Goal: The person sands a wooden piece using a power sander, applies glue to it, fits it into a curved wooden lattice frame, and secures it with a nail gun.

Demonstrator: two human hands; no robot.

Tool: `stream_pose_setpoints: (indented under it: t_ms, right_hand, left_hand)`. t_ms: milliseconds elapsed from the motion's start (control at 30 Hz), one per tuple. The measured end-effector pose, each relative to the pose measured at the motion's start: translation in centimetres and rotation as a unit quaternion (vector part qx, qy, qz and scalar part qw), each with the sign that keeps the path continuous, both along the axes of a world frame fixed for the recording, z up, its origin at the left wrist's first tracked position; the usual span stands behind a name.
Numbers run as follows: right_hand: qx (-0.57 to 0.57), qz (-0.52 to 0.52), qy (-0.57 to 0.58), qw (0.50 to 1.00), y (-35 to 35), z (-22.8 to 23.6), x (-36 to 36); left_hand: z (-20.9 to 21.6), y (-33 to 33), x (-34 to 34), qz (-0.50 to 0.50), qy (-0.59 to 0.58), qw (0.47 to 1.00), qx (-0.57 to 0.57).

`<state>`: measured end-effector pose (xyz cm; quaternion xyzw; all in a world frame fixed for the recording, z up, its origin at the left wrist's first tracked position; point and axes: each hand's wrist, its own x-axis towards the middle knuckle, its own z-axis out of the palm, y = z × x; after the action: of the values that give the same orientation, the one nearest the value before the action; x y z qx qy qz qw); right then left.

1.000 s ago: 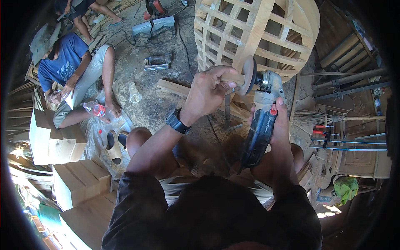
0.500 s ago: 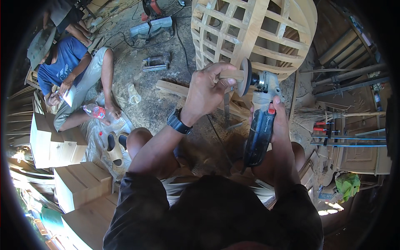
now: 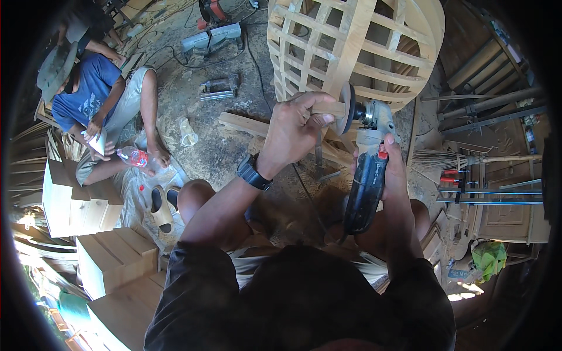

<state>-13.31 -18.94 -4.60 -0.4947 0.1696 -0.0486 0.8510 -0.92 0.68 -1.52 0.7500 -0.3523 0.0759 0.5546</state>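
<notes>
Grinder [image 3: 367, 169] in front of torso [image 3: 298, 292], barrel [image 3: 364, 196] wrapped by right hand [image 3: 395, 169]; likely heavy, rigid; best held there, clear of disc [image 3: 346, 110]. Wood piece [image 3: 329, 109] pinched in left hand [image 3: 293, 130], end at disc face; probably light, stiff, maybe dust-slick; grip far end.

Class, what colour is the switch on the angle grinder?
The switch is red, showing best in the head view.
</notes>
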Motion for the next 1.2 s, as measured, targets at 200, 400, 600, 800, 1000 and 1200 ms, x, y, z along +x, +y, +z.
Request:
stream_pose_setpoints:
  t_ms: [200, 400, 600, 800, 1000, 1200]
  right_hand:
    - [-0.021, 0.018, -0.018, 0.999, -0.28, -0.19, -0.08]
    - [-0.014, 0.005, -0.006, 1.000, -0.05, 0.30, -0.20]
    - [-0.025, 0.014, -0.004, 1.000, -0.22, 0.12, -0.32]
    - [-0.022, 0.008, 0.001, 1.000, 0.29, 0.45, -0.25]
    - [-0.013, 0.007, -0.002, 1.000, 0.26, 0.53, -0.31]
    - [-0.026, 0.013, -0.007, 1.000, -0.06, 0.54, -0.44]
  left_hand:
    - [0.47, 0.09, -0.02, -0.008, 0.045, 0.999, 0.009]
    - [0.40, -0.01, -0.06, -0.017, 0.019, 1.000, 0.002]
    - [0.54, 0.04, -0.42, -0.013, 0.049, 0.999, 0.008]
    - [0.31, 0.33, -0.42, -0.003, 0.027, 1.000, 0.010]
    - [0.24, 0.23, -0.24, -0.003, 0.038, 0.999, 0.009]
    - [-0.03, -0.01, 0.01, -0.002, 0.003, 1.000, 0.013]
